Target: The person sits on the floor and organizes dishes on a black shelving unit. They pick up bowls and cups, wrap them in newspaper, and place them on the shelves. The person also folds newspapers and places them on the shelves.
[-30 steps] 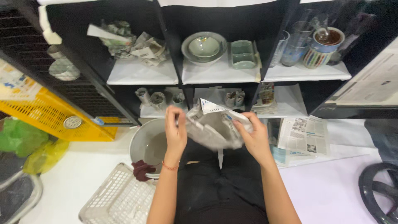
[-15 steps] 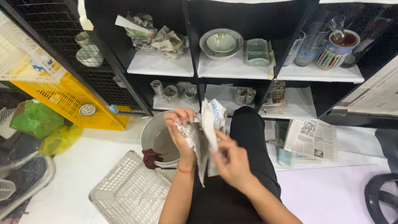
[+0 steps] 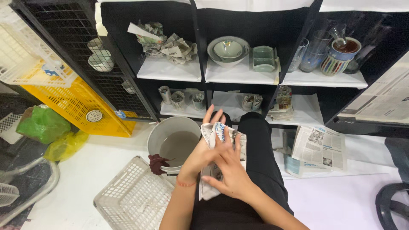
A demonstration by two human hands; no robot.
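Both hands press a newspaper-wrapped bundle (image 3: 221,147) between them: left hand (image 3: 204,147) cupped behind it, right hand (image 3: 228,168) flat across its front. Wrapping looks nearly done; next, the loose paper hanging below the hands needs tucking in.

A second ago the hands held the newspaper-wrapped bundle (image 3: 221,145) apart at its two ends, spread wide before the chest; now the left hand (image 3: 200,153) and right hand (image 3: 228,168) lie flat against each other with the bundle pressed between them, over the lap; the bundle has narrowed and stands more upright, nearer the grey bucket (image 3: 172,142).
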